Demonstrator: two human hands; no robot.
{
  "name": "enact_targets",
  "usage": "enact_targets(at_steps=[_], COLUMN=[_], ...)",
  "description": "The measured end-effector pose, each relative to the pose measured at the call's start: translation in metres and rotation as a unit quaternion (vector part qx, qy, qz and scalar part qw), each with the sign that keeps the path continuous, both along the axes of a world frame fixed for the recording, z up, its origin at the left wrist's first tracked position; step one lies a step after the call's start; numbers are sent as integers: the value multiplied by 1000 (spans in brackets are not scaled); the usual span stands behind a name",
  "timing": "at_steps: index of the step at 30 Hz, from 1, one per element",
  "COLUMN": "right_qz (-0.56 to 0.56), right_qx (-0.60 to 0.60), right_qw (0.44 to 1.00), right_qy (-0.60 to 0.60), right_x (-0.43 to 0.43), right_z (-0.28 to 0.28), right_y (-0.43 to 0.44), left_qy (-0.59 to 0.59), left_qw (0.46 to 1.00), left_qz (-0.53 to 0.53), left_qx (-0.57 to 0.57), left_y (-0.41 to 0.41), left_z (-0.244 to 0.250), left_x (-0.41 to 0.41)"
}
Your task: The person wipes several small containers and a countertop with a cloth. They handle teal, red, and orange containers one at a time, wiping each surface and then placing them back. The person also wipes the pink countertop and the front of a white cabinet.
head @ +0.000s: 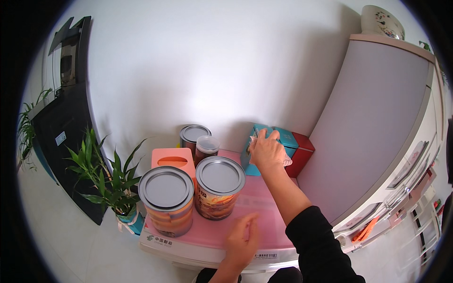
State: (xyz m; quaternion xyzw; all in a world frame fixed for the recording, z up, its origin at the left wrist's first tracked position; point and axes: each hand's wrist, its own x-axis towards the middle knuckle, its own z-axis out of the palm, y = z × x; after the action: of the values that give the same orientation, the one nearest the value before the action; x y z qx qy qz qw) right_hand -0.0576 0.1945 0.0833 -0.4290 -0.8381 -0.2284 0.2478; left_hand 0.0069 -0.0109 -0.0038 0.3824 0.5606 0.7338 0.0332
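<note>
My right hand (269, 150) reaches to the back of the pink-topped table and holds a crumpled pink cloth (287, 161) against a teal box (249, 166). A second teal box (287, 138) and a red box (302, 150) stand beside it by the wall. Blurred by motion, my left hand (244, 237) is low over the table's front part, fingers loosely bent and nothing seen in it. To its left are two large printed tins with grey lids, the nearer tin (170, 215) and the farther tin (217, 201).
Behind the tins are an orange tissue box (172, 152), a clear-lidded jar (207, 148) and a smaller tin (194, 134). A potted bamboo plant (122, 191) stands left of the table (269, 226). A tall cabinet (375, 116) bounds the right side, with a floral vase (382, 23) on top.
</note>
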Motion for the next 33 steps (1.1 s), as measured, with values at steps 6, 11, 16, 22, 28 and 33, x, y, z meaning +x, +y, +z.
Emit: enact_targets(at_steps=[6,11,16,22,28,33], right_qz=[27,76,231,304,268,247], right_qx=[33,-35,-296,-583,-650,-659], right_qw=[999,995,892,649,622,618], right_qy=[34,45,250,383,344,351], right_x=[-4,16,44,35,100,181], right_z=[-11,3,7,-65,-62,-49], right_y=[20,6,-32,-51,-75,-123], left_qy=[138,108,88,45,94,81], left_qw=[968,968,965,977,970,995], left_qz=[208,225,246,208,190,25], left_qx=[34,13,-26,-22,-120,-61], left_y=[-10,-14,-9,0,-14,-14], left_z=[15,12,2,-6,7,6], left_x=[-17,-19,-26,-30,-21,4])
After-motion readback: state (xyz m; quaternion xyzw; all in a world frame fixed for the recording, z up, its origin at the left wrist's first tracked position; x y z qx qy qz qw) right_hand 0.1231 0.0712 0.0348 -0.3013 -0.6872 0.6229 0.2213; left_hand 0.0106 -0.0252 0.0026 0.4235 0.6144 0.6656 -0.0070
